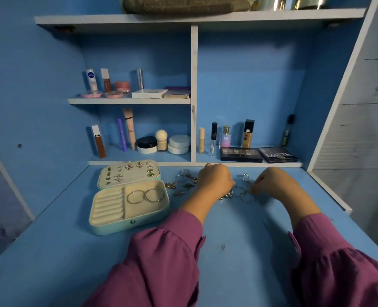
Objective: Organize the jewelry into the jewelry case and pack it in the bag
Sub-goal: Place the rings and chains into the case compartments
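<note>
A mint jewelry case (108, 229) lies open on the blue desk at the left. Its lid (128, 172) holds several earrings, and two silver hoops (145, 196) lie in its cream tray. Loose jewelry (181, 182) is scattered on the desk to the right of the case. My left hand (214, 180) is curled over small silver pieces (226, 195); its fingertips are hidden. My right hand (274, 182) pinches a thin silver hoop earring (246, 197) on the desk. A single ring (245, 176) lies between my hands. A brown bag (183, 5) sits on the top shelf.
Shelves behind the desk hold cosmetics: bottles and tubes (248, 134), jars (179, 144), two eyeshadow palettes (278, 154). A white divider (193, 94) splits the shelves. Metal tins (269, 3) stand on the top shelf. The desk's right edge (331, 193) has a white rim.
</note>
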### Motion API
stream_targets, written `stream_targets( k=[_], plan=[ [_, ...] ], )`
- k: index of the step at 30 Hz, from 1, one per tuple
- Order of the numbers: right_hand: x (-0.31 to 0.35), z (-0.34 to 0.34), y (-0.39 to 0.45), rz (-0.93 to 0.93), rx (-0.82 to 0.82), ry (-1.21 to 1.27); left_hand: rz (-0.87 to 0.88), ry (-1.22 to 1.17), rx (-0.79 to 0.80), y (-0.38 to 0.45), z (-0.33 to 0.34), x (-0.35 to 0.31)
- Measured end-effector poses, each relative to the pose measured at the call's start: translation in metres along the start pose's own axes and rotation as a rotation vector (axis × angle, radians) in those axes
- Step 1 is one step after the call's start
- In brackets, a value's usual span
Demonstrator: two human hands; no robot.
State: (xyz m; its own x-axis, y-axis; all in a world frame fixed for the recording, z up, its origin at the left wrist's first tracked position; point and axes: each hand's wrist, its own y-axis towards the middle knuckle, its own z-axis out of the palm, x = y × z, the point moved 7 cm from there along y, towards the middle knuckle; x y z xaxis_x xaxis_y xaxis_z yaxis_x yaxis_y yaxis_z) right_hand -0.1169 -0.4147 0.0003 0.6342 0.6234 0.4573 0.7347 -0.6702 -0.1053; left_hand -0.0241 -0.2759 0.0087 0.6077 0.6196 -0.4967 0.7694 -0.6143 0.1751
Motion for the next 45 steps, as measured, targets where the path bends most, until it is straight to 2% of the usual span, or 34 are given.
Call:
stream_targets(
  k=[17,25,33,38,45],
  plan=[
    [0.001,0.011,0.007,-0.060,0.067,0.010,-0.006,0.204,0.151,0.005,0.014,-0.018],
    [0.003,-0.001,0.000,-0.078,0.022,0.030,-0.005,0.035,0.035,0.005,0.001,-0.018],
    [0.007,-0.009,-0.006,-0.113,0.019,0.099,0.007,-0.023,-0.073,0.001,-0.039,0.001],
    [0.027,-0.014,-0.012,-0.181,0.009,0.113,-0.046,-0.032,-0.132,-0.012,-0.082,0.041],
    [0.095,-0.005,-0.020,-0.328,0.079,0.104,-0.194,-0.065,-0.213,-0.042,-0.132,0.114]
  ],
)
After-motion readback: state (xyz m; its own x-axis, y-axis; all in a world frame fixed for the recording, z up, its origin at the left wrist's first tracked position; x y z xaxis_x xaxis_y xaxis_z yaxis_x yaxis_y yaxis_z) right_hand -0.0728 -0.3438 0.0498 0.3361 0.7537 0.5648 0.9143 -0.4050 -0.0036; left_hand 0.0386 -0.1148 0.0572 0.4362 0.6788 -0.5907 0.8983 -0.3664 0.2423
